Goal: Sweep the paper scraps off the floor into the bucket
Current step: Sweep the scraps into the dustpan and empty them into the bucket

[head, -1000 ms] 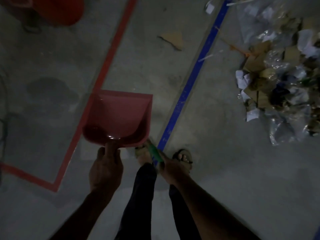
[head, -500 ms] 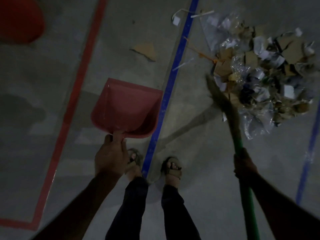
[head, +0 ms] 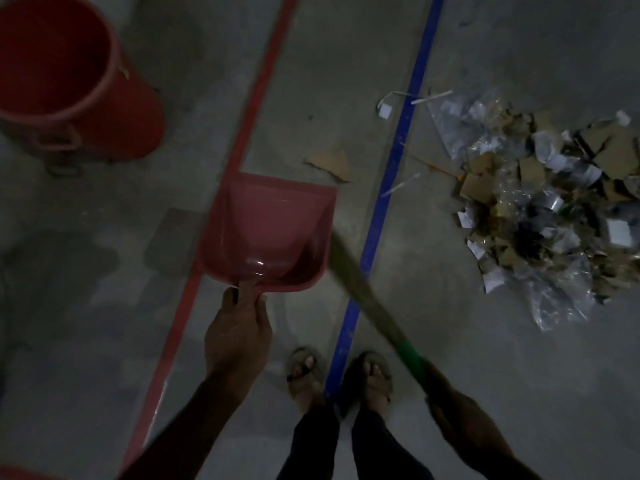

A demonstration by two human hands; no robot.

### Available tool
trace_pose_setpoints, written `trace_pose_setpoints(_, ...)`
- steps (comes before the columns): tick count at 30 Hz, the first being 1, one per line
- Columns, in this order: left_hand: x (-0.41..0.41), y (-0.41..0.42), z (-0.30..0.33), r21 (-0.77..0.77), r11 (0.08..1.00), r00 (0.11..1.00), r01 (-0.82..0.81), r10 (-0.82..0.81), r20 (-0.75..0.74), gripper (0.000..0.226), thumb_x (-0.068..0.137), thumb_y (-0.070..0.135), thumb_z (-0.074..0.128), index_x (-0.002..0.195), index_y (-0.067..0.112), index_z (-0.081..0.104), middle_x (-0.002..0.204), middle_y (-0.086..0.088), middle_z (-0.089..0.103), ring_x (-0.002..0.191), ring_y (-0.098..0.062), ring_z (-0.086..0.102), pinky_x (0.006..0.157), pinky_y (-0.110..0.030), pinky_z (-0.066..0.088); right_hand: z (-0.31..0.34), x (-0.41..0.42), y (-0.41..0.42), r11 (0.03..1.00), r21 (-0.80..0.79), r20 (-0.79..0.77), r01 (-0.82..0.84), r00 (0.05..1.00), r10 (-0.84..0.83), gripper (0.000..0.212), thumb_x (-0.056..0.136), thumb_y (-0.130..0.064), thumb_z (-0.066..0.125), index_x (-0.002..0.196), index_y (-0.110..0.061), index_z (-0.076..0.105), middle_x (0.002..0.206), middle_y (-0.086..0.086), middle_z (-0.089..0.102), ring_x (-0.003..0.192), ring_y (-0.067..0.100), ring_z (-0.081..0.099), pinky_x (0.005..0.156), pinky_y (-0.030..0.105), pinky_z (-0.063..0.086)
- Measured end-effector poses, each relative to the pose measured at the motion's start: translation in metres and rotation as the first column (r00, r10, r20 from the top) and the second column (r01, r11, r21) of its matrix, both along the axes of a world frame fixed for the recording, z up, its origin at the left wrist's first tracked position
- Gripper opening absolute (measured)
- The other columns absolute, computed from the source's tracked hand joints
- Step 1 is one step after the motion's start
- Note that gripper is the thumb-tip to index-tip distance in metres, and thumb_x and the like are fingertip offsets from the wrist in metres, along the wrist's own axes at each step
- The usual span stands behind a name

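Dustpan first: the pink plastic dustpan [head: 268,233] hangs over the grey concrete floor [head: 104,289], left hand [head: 239,332] clenched round its handle. Right hand [head: 446,396] grips the green-handled broom [head: 367,296], which slants blurred across the blue floor stripe [head: 391,174]. The heap of paper, cardboard and clear plastic scraps [head: 540,202] lies towards the floor's right edge. The red plastic bucket [head: 65,77] stands upright at far left.

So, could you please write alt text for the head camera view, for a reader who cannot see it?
A person's left hand grips a pink plastic dustpan while the right hand holds a green-handled broom slanting across a blue floor stripe. A heap of paper, cardboard and plastic scraps lies at right, and a red plastic bucket stands at top left.
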State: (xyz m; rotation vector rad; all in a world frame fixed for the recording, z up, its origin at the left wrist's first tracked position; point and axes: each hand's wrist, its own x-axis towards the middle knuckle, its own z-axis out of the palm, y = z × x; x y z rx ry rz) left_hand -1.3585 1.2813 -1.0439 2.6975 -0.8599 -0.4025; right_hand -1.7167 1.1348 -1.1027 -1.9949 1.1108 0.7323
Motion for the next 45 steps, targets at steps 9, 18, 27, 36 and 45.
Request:
trace_pose_setpoints(9,0.020,0.010,-0.030,0.060,0.995,0.996,-0.081,0.083,-0.042,0.034,0.095,0.013,0.059,0.129,0.017,0.054,0.104,-0.014,0.058,0.079,-0.044,0.063,0.058,-0.041,0.047,-0.074,0.191,0.018,0.949,0.166,0.016,-0.269,0.963,0.270,0.062,0.100,-0.040,0.042,0.156,-0.043,0.015,0.128,0.015,0.059,0.106,0.036,0.062,0.082,0.037,0.049)
trace_pose_setpoints(18,0.017,-0.074,-0.062,0.096,0.994,0.995,0.050,-0.042,-0.091,0.030,0.100,0.019,0.049,0.129,0.014,0.055,0.107,-0.014,0.060,0.087,-0.039,0.062,0.067,-0.044,0.051,-0.109,0.176,-0.083,0.923,0.200,0.055,0.328,0.937,-0.345,0.065,0.099,-0.043,0.036,0.159,-0.025,0.016,0.152,0.020,0.042,0.129,0.040,0.051,0.105,0.044,0.044)
trace_pose_setpoints(27,0.017,-0.240,-0.057,0.092,0.953,0.953,0.287,-0.275,-0.124,0.030,0.099,0.022,0.052,0.128,0.021,0.050,0.101,-0.011,0.057,0.082,-0.036,0.061,0.062,-0.038,0.045,-0.089,0.070,-0.184,0.608,0.103,-0.126,0.787,0.617,-0.777,0.062,0.104,-0.035,0.044,0.157,-0.037,0.011,0.084,0.007,0.064,0.059,0.024,0.062,0.050,0.031,0.052)
trace_pose_setpoints(36,0.011,-0.337,-0.049,0.071,0.878,0.879,0.473,-0.465,-0.104,0.028,0.099,0.021,0.052,0.127,0.018,0.051,0.104,-0.014,0.056,0.087,-0.041,0.059,0.064,-0.038,0.040,-0.064,-0.005,-0.296,0.439,-0.034,0.012,0.898,0.440,-0.898,0.061,0.103,-0.033,0.045,0.157,-0.036,0.017,0.082,0.004,0.062,0.058,0.022,0.059,0.043,0.025,0.046)
trace_pose_setpoints(45,0.009,-0.376,-0.035,-0.010,0.899,0.893,0.438,-0.436,-0.108,0.025,0.101,0.023,0.050,0.126,0.020,0.048,0.107,-0.016,0.056,0.091,-0.039,0.058,0.067,-0.037,0.035,-0.046,-0.024,-0.287,0.449,-0.126,0.135,0.885,0.463,-0.876,0.058,0.102,-0.041,0.045,0.151,-0.049,0.015,0.083,0.007,0.066,0.066,0.030,0.065,0.067,0.052,0.059)
